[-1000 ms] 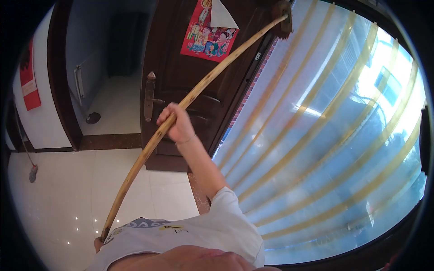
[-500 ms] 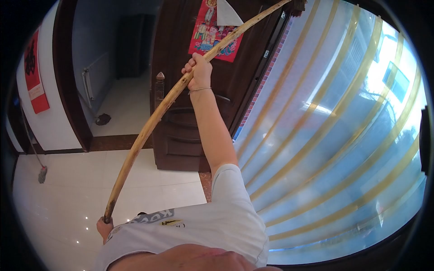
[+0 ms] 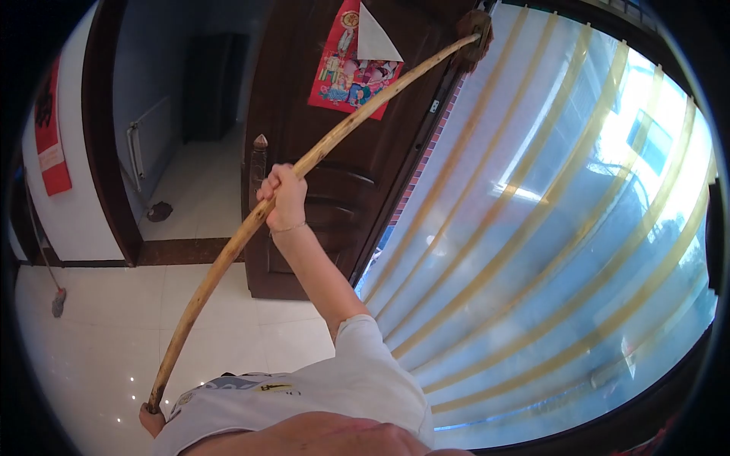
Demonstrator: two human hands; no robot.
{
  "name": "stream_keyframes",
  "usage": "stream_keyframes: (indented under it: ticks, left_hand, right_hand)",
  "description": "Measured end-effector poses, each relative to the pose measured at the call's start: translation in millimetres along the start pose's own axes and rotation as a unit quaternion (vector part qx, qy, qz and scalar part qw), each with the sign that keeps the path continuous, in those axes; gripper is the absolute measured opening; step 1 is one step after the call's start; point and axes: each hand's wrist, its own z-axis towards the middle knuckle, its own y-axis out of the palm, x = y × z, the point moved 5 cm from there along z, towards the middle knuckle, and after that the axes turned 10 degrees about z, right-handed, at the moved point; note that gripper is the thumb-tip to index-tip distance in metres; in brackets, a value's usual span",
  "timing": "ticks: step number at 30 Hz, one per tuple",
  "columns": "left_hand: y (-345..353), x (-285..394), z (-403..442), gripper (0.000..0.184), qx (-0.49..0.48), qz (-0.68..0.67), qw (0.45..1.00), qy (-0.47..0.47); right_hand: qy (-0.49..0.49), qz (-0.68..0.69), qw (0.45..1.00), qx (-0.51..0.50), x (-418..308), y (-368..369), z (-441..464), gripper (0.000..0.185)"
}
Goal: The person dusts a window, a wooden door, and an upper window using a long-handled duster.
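Note:
A long curved wooden pole (image 3: 228, 254) runs from the lower left to the upper right. My right hand (image 3: 284, 196) is wrapped round its middle, with the arm stretched out. At the lower left, my left hand (image 3: 152, 419) is closed round the pole's near end, partly hidden by the shirt. The far end carries a brown brush-like head (image 3: 476, 42), raised near the top edge of the dark door and the translucent striped curtain. Whether the head touches either one is unclear.
The dark brown door (image 3: 304, 262) bears a red poster (image 3: 346, 87) with a folded corner. The striped curtain (image 3: 525, 251) fills the right side. At left are a red wall hanging (image 3: 52, 152), a mop (image 3: 58, 302), a doorway and pale floor tiles (image 3: 99, 334).
Over the last second, the brush head and my right hand rose in view, then came back down. Since half a second ago, my left hand has shifted down and left with the pole's end.

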Motion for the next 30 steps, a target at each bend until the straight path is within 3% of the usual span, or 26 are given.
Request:
stream_keyframes:
  ticks: [2,4,6,8,10,12,17,19,20,22,23,26,30]
  left_hand:
    - [2,17,13,0.013,0.02,0.003,1.0,0.008]
    - [20,18,30,0.011,-0.016,-0.114,0.991,-0.066]
    - [4,53,42,0.013,0.001,-0.08,0.996,-0.047]
    - [-53,137,42,0.016,0.028,-0.04,0.998,-0.039]
    - [-52,159,45,0.017,0.054,-0.054,0.997,-0.028]
    - [-51,169,45,0.017,0.048,-0.02,0.998,-0.04]
    - [-11,88,47,0.018,-0.011,-0.017,0.996,-0.083]
    - [-33,62,44,0.017,0.217,0.04,0.975,0.008]
    - [-36,39,47,0.017,0.216,0.045,0.975,0.017]
    - [-33,-23,58,0.018,0.067,0.076,0.994,-0.032]
    - [-37,-59,61,0.018,0.065,0.086,0.994,-0.028]
    - [-45,-130,74,0.017,-0.113,0.105,0.987,-0.041]
    - [-87,-166,85,0.017,-0.142,0.178,0.972,-0.049]
  right_hand:
    - [-0.022,0.007,0.998,-0.064,-12,23,17,0.018]
    - [-0.04,-0.003,0.994,-0.105,-30,50,33,0.02]
    - [-0.017,0.002,0.993,-0.119,-49,70,58,0.021]
    - [-0.016,0.003,0.99,-0.139,-69,87,80,0.022]
    - [-0.02,0.007,0.99,-0.139,-82,93,94,0.023]
    - [0.008,0.035,0.978,-0.207,-82,95,104,0.018]
    - [0.011,0.069,0.978,-0.195,-65,80,82,0.017]
    - [0.021,0.087,0.978,-0.191,-45,71,71,0.014]
    - [0.03,0.105,0.979,-0.174,-35,66,62,0.014]
    - [0.016,0.099,0.985,-0.142,-18,63,41,0.013]
    - [0.016,0.106,0.985,-0.133,-9,62,31,0.013]
    - [0.029,0.137,0.984,-0.108,14,53,5,0.013]
    - [0.051,0.163,0.983,-0.062,51,36,-26,0.014]
